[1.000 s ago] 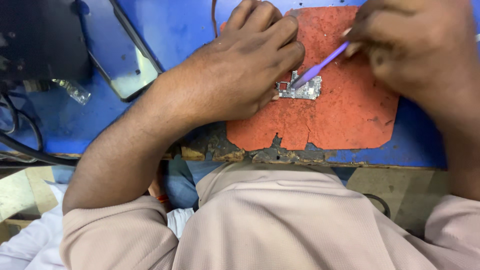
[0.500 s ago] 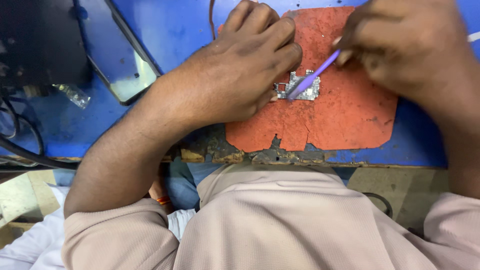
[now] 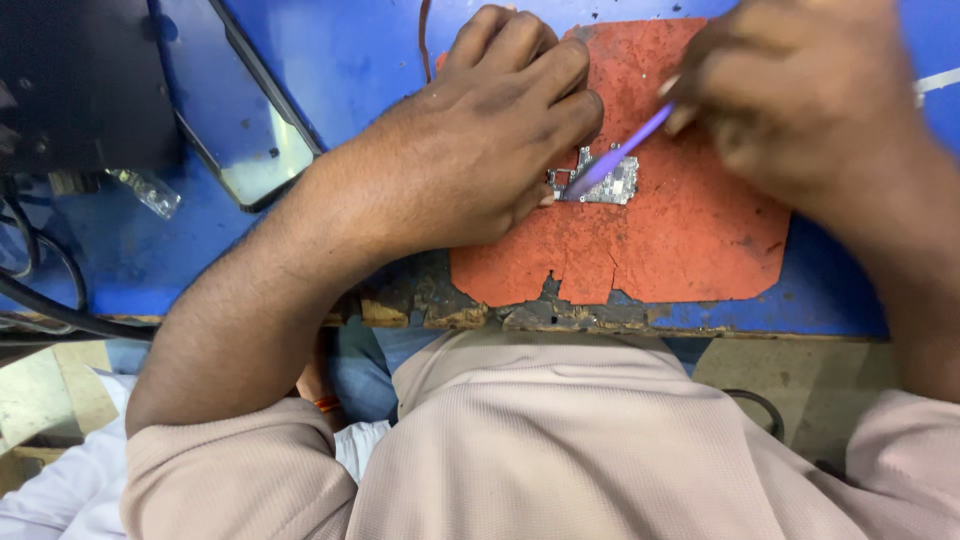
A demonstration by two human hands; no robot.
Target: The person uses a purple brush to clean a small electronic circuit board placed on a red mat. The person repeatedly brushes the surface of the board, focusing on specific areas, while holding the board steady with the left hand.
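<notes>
A small grey circuit board (image 3: pixel 610 182) lies on a worn orange-red mat (image 3: pixel 680 250) on the blue bench. My left hand (image 3: pixel 470 150) rests knuckles-up on the mat and presses on the board's left edge, covering part of it. My right hand (image 3: pixel 800 95), blurred, grips a thin purple tool (image 3: pixel 620 152) whose tip touches the top of the board.
A phone-sized screen panel (image 3: pixel 235 110) lies face up at the left on the blue bench (image 3: pixel 360 50). A black box (image 3: pixel 70 80) and black cables (image 3: pixel 40 300) sit at the far left. The bench's front edge (image 3: pixel 470 312) is chipped, just above my beige shirt.
My right hand has shifted slightly, moving the purple tool's tip across the board. My left hand stays pressed on the board.
</notes>
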